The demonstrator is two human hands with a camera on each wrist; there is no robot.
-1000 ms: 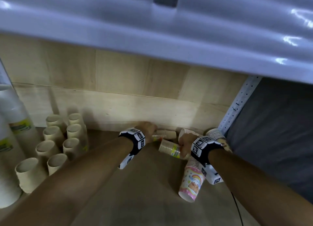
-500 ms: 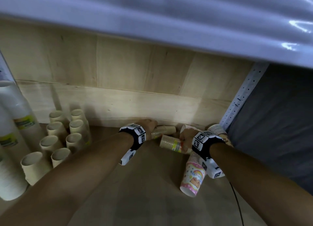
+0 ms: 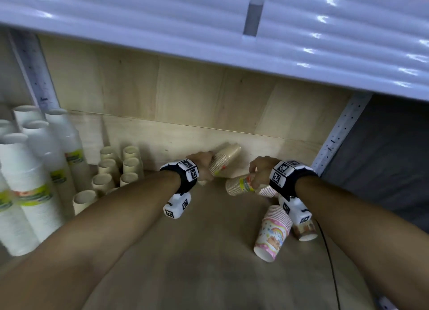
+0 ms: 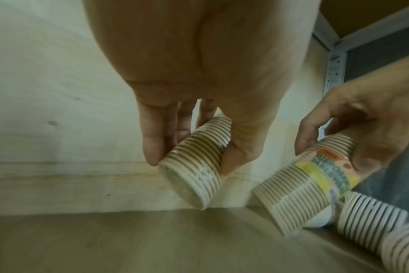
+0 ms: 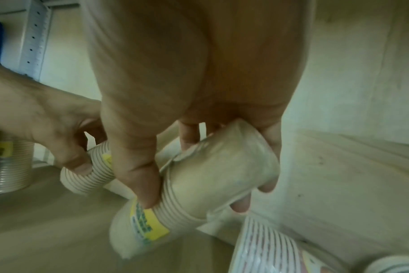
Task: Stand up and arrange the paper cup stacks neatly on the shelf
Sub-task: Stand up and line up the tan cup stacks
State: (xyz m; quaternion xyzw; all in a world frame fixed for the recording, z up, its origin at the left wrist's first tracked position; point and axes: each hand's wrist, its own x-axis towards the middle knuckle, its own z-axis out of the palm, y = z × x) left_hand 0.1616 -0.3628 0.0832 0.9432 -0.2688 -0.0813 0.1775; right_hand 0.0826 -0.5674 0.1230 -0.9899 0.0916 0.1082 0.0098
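Partly done. Brown stacks [image 3: 109, 170] and white stacks [image 3: 34, 170] stand upright at the shelf's [image 3: 209, 263] left. Left hand [image 3: 200, 163] grips one tilted stack [image 3: 224, 161]; right hand [image 3: 261, 170] grips another [image 3: 239, 185]. Two printed stacks [image 3: 272, 233] lie toppled, awaiting righting.
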